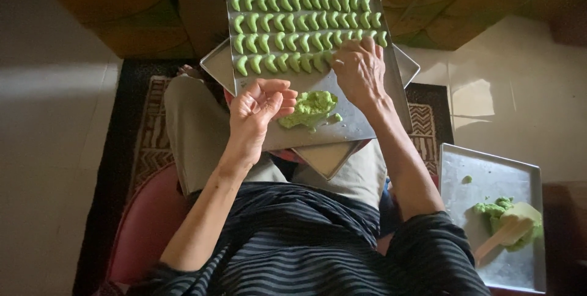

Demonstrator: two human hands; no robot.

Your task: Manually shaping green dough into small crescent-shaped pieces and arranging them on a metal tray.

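A metal baking tray point(348, 125) rests across my lap, filled with several rows of small green crescent-shaped dough pieces point(293, 24). A lump of green dough point(310, 108) lies on the tray's near part. My left hand point(262, 109) is curled palm-up beside the lump, fingers closed; whether it holds a bit of dough is unclear. My right hand point(359, 71) reaches down onto the tray, fingertips at the right end of the nearest row of crescents.
A second tray point(330, 157) lies turned under the first. To my right, another metal tray point(489, 180) holds green dough scraps point(496, 209) and a pale spatula point(510, 230). A patterned rug point(150, 131) and pale floor tiles surround me.
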